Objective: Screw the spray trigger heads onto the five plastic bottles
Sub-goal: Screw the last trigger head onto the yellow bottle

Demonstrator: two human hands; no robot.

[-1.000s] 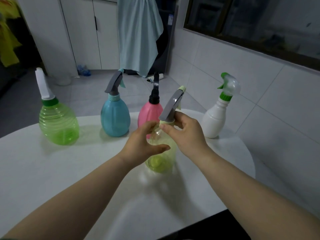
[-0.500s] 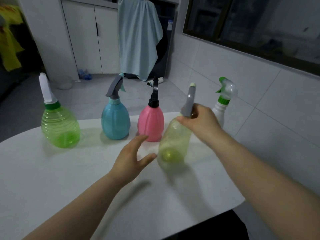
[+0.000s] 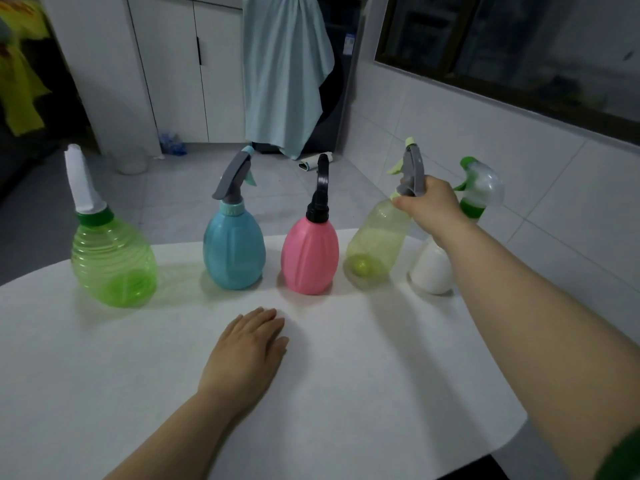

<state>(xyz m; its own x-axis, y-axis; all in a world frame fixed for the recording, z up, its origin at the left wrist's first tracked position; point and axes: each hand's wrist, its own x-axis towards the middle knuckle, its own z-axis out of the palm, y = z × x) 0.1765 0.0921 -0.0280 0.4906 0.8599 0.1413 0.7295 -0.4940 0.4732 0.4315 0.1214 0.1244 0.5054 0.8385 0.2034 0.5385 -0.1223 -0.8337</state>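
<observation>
Several spray bottles stand in a row along the far side of the white table (image 3: 346,393), each with a trigger head on: a green bottle (image 3: 110,258), a blue bottle (image 3: 233,247), a pink bottle (image 3: 310,256), a pale yellow bottle (image 3: 375,244) and a white bottle (image 3: 433,268). My right hand (image 3: 433,206) grips the yellow bottle at its neck, just under the grey trigger head (image 3: 414,171); the bottle leans to the right. My left hand (image 3: 247,351) lies flat on the table, palm down, holding nothing.
The table's right edge curves away beside a white tiled wall (image 3: 519,150). Behind the table are a tiled floor, white cabinets (image 3: 194,71) and a hanging pale blue cloth (image 3: 284,71).
My right hand carried the yellow bottle away from me into the row between the pink and white bottles. My left hand let go of it and dropped flat onto the table.
</observation>
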